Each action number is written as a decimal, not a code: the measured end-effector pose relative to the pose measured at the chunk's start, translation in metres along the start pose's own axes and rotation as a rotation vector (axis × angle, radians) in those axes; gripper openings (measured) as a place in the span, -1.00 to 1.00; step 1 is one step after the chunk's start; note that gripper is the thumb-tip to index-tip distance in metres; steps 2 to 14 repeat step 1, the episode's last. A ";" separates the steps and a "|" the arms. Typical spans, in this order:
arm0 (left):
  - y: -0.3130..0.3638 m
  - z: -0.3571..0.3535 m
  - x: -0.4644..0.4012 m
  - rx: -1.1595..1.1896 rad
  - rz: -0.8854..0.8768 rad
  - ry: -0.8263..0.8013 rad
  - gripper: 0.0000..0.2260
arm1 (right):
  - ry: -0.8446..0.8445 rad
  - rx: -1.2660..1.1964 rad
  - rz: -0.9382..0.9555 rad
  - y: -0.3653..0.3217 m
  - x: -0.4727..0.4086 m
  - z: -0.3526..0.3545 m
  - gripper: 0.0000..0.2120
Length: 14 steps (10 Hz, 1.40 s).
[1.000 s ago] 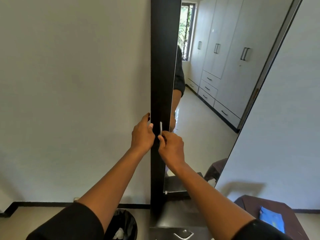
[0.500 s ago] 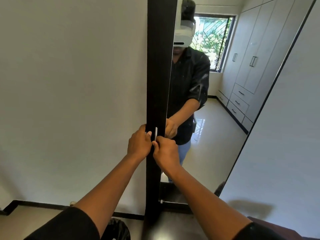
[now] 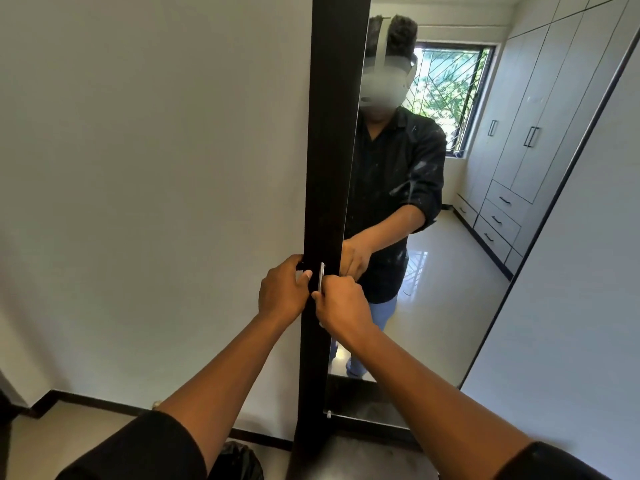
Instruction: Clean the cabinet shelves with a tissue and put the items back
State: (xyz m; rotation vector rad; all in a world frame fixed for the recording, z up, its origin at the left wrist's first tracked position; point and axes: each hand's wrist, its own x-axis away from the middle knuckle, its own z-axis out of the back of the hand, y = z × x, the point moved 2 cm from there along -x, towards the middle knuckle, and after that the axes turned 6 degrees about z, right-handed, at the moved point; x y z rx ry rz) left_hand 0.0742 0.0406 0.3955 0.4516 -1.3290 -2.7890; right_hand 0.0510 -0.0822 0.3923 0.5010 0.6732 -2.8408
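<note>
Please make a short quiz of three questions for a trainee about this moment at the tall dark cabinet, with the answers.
1. True or false: both hands are at the narrow dark cabinet door.
2. Which hand has its grip on the slim silver handle? A) left hand B) right hand C) neither
3. Fill in: the surface to the right of the dark door, which shows the room and the window, is a ____.

Key
1. True. The left hand is at the door's left edge, and the right hand is at the handle.
2. B. The right hand's fingers close on the lower end of the handle.
3. Mirror.
</note>
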 end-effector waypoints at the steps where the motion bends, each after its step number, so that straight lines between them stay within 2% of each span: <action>1: 0.001 0.014 0.001 -0.001 -0.031 0.068 -0.64 | -0.123 0.202 0.045 -0.022 -0.006 0.020 -0.82; 14: 0.001 0.014 0.001 -0.001 -0.031 0.068 -0.64 | -0.123 0.202 0.045 -0.022 -0.006 0.020 -0.82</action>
